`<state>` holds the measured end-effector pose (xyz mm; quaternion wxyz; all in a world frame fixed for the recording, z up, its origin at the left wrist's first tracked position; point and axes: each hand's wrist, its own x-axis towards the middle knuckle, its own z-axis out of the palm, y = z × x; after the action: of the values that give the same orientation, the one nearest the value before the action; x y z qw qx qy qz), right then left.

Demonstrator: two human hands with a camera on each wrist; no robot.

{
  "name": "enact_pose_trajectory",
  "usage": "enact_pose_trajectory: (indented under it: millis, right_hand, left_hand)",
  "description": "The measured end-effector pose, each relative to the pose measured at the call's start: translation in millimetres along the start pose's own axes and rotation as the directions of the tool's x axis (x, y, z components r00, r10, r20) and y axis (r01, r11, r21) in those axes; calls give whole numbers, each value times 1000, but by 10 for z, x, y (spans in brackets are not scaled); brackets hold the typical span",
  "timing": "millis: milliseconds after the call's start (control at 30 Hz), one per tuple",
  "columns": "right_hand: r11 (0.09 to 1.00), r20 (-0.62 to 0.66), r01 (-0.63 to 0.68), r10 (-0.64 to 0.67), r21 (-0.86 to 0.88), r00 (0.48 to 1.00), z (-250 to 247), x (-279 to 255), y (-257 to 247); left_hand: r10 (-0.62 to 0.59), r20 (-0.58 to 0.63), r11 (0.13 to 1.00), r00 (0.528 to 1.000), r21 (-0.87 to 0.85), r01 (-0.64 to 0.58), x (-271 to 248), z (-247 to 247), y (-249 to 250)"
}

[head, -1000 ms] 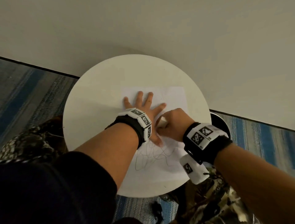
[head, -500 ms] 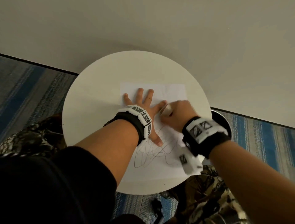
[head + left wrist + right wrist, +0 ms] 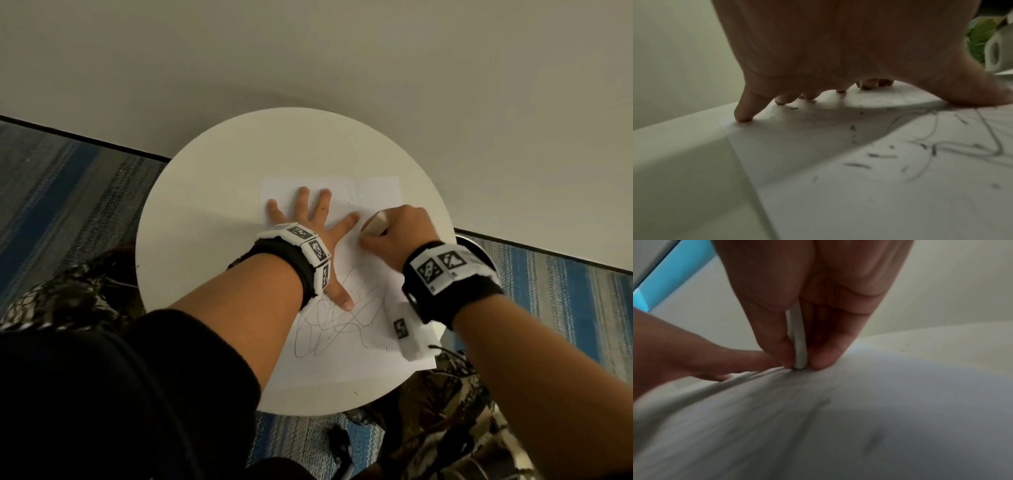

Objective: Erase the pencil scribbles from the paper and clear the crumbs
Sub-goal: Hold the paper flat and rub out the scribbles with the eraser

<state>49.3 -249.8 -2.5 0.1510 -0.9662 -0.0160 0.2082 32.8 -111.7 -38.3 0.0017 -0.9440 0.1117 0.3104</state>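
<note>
A white sheet of paper (image 3: 376, 195) lies on the round white table (image 3: 205, 212). Pencil scribbles (image 3: 329, 329) cover its near half, and dark eraser crumbs (image 3: 857, 164) lie scattered on it. My left hand (image 3: 305, 219) is spread flat on the paper, fingers straight and pressing it down. My right hand (image 3: 397, 229) pinches a pale eraser (image 3: 375, 222) between thumb and fingers on the paper's right part. In the right wrist view the eraser (image 3: 799, 344) stands on edge, its tip on the paper (image 3: 900, 394).
The table stands against a plain wall (image 3: 342, 68) on a blue striped carpet (image 3: 565, 291). A dark round object (image 3: 474, 245) sits behind my right wrist, beyond the table's right edge. Camouflage-patterned fabric (image 3: 438, 421) lies below the near table edge.
My right hand has carried the eraser away from my left thumb toward the paper's far right part. The left hand has stayed pressed on the sheet.
</note>
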Motion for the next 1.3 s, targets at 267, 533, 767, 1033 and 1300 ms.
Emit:
enact_pose_trajectory:
  millis: [267, 533, 767, 1033, 1300]
  right_hand:
    - [997, -33, -63, 65, 54, 997, -11, -73, 67]
    - [999, 9, -46, 46, 24, 999, -41, -114, 70]
    - [993, 26, -97, 95, 74, 995, 14, -152, 131]
    - [983, 5, -111, 112, 144, 994, 57, -179, 140]
    - [973, -11, -131, 135, 192, 991, 83, -190, 229]
  left_hand:
    - [2, -1, 1000, 1000, -4, -2, 6, -3, 14]
    - [-2, 2, 1000, 1000, -17, 2, 32, 7, 20]
    - [-10, 8, 1000, 1000, -10, 10, 6, -10, 42]
    - [-24, 0, 1000, 1000, -17, 24, 19, -7, 44]
    - [-28, 2, 999, 1000, -17, 28, 22, -9, 54]
